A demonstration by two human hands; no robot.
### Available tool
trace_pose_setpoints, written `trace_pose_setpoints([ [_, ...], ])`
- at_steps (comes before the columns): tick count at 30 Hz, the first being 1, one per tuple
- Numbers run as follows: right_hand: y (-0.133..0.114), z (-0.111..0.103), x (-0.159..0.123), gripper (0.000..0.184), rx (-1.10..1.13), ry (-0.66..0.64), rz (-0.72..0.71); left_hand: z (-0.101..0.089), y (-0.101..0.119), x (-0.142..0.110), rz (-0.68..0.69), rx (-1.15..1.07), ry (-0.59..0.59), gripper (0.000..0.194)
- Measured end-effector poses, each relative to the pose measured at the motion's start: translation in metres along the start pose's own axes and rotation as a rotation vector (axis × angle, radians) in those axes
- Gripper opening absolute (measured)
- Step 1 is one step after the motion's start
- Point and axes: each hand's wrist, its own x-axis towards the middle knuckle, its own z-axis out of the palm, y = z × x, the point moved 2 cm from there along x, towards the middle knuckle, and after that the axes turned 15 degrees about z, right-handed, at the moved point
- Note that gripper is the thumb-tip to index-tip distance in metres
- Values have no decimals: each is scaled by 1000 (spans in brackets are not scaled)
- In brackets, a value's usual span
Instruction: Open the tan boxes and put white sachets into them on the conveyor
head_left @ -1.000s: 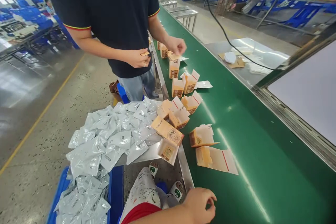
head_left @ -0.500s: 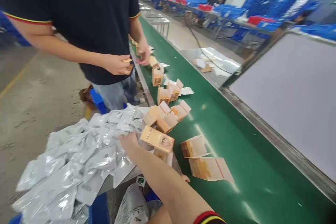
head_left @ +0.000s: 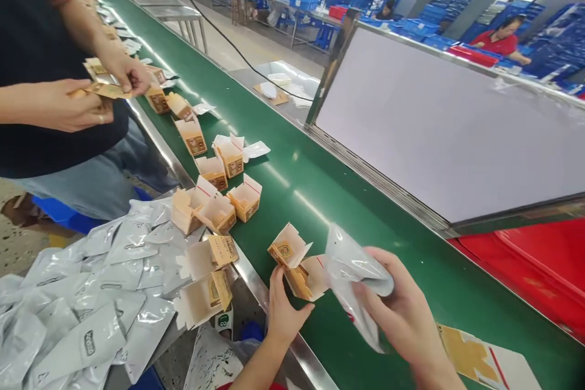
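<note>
Two hands are working over the green belt. My right hand is pinching a silver pouch, its long axis pointing down-left toward the open carton, just beside it. My left hand is clamping that carton, mouth facing right toward the pouch.

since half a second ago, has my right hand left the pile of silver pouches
Yes. The right hand is now over the green belt, holding a silver pouch, off the pouch pile.

Head-worn view, down over belt
</note>
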Motion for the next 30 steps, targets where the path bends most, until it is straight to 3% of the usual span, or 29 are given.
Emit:
trace_pose_setpoints([
  [1, 22, -14, -6, 25, -110, -26, 81, 5, 2, 0, 14, -8, -36, 82],
  [3, 53, -19, -15, 28, -370, -117, 172, 13, 4, -1, 44, -13, -98, 81],
  [7, 73, 16, -12, 36, -987, -250, 308, 30, 3, -7, 135, 40, -148, 73],
  [9, 72, 26, -5, 34, -1105, -232, 381, 38, 3, -11, 180, 91, -172, 65],
  [11, 71, 26, -1, 31, -1094, -239, 386, 46, 4, -15, 218, 117, -217, 61],
  [17, 89, 16, 2, 18, -1062, -460, 228, 71, 20, -16, 383, -16, -396, 76],
  [23, 90, 11, 6, 18, -1024, -415, 180, 80, 25, -2, 406, 25, -437, 77],
  [27, 72, -30, -21, 29, -840, -356, 31, 85, 24, 3, 461, -5, -498, 70],
  [30, 76, -63, -41, 32, -784, -254, 61, 89, 22, 1, 480, -27, -560, 75],
])
